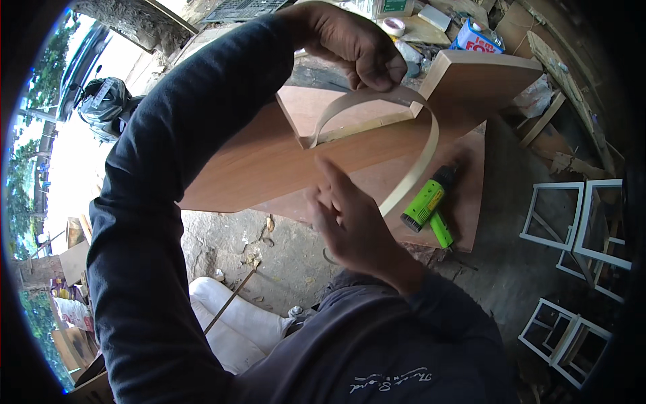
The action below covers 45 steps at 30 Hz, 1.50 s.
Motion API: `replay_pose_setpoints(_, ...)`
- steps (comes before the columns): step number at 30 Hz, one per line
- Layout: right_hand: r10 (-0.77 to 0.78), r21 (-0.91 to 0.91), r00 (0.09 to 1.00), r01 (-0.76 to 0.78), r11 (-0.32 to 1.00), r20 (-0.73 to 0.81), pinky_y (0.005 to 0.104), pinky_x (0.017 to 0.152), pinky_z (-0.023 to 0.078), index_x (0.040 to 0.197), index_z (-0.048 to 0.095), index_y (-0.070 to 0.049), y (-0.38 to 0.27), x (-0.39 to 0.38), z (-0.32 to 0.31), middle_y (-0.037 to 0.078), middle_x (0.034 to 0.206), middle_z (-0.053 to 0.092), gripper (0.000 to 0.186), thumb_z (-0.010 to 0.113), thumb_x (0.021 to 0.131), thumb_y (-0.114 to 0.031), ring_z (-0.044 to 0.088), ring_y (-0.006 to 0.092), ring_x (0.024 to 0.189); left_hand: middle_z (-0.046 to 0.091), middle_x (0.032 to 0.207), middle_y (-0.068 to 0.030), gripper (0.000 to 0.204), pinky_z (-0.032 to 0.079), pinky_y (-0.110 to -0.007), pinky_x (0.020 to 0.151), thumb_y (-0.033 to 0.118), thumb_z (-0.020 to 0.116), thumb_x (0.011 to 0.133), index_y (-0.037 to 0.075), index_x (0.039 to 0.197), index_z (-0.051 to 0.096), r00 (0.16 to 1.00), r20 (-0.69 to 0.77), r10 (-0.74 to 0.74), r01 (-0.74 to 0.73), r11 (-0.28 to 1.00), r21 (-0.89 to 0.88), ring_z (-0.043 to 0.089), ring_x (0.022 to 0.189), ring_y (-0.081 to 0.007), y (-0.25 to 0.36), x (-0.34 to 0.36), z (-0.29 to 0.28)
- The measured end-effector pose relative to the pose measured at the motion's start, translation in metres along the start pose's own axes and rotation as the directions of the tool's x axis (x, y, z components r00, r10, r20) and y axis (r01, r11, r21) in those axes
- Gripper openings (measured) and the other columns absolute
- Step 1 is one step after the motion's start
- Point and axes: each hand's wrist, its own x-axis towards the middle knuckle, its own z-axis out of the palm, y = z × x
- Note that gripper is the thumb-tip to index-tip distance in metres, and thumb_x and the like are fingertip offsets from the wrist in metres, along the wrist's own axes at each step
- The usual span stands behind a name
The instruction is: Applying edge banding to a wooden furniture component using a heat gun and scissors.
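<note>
My left hand (360,50), fingers curled, grips a pale flexible edging strip (420,161) at the top of its loop, above a brown board (249,161) with a rectangular notch. One end of the strip lies at the notch's lower left corner; the other runs down behind my right hand (350,225). My right hand is below the notch, index finger stretched toward that corner and fingers apart. A green and black heat gun (427,202) lies to the right on a reddish-brown sheet (464,168) beneath the board.
Behind are a cluttered surface with a tape roll (393,26) and blue-white can (474,40). A helmet (104,108) is at upper left. White metal frames (555,215) stand at right. Scrap wood lines the right edge; a thin rod (229,303) lies by my white-clad leg (242,323).
</note>
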Motion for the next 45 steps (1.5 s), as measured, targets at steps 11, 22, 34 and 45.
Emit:
replay_pose_setpoints(11, 0.166, 0.049, 0.986, -0.166, 0.985, 0.001, 0.0478, 0.076, 0.053, 0.138, 0.036, 0.016, 0.001, 0.053, 0.028, 0.022, 0.087, 0.064, 0.05, 0.053, 0.098, -0.007, 0.068, 0.0375, 0.08, 0.064, 0.095, 0.0, 0.016, 0.055, -0.028, 0.076, 0.019, 0.073, 0.096, 0.006, 0.104, 0.066, 0.992, 0.117, -0.037, 0.049, 0.994, -0.099, 0.061, 0.085, -0.0117, -0.009, 0.004, -0.014)
replay_pose_setpoints(22, 0.16, -0.038, 0.986, -0.161, 0.986, -0.042, 0.0418, 0.07, 0.056, 0.137, 0.044, 0.012, 0.003, 0.051, 0.024, 0.019, 0.081, 0.067, 0.051, 0.06, 0.095, -0.012, 0.071, 0.0333, 0.074, 0.065, 0.091, -0.0004, 0.012, 0.058, -0.028, 0.077, 0.015, 0.072, 0.096, 0.006, 0.1, 0.065, 0.992, 0.117, -0.046, 0.067, 0.981, -0.18, 0.065, 0.083, -0.0126, -0.012, 0.0, -0.022)
replay_pose_setpoints(34, -0.336, -0.554, 0.937, 0.23, 0.8, -0.096, 0.0422, 0.076, 0.057, 0.096, 0.072, -0.005, 0.04, 0.091, -0.034, 0.01, 0.088, 0.07, 0.014, 0.076, 0.09, -0.017, 0.071, 0.0311, 0.077, 0.063, 0.091, 0.0009, 0.009, 0.056, -0.027, 0.076, 0.013, 0.071, 0.097, 0.009, 0.101, 0.064, 0.988, 0.145, -0.053, 0.095, 0.951, -0.294, 0.064, 0.081, -0.0111, -0.019, 0.0, -0.023)
replay_pose_setpoints(45, -0.361, -0.431, 0.917, 0.399, 0.809, 0.171, 0.0341, 0.071, 0.053, 0.109, 0.071, 0.002, 0.04, 0.115, -0.051, 0.009, 0.08, 0.071, 0.03, 0.073, 0.088, -0.019, 0.066, 0.0177, 0.072, 0.063, 0.091, 0.001, 0.014, 0.054, -0.026, 0.074, 0.015, 0.073, 0.095, 0.008, 0.103, 0.064, 0.987, 0.159, 0.001, 0.031, 0.98, -0.198, 0.061, 0.081, -0.0115, -0.018, 0.017, -0.021)
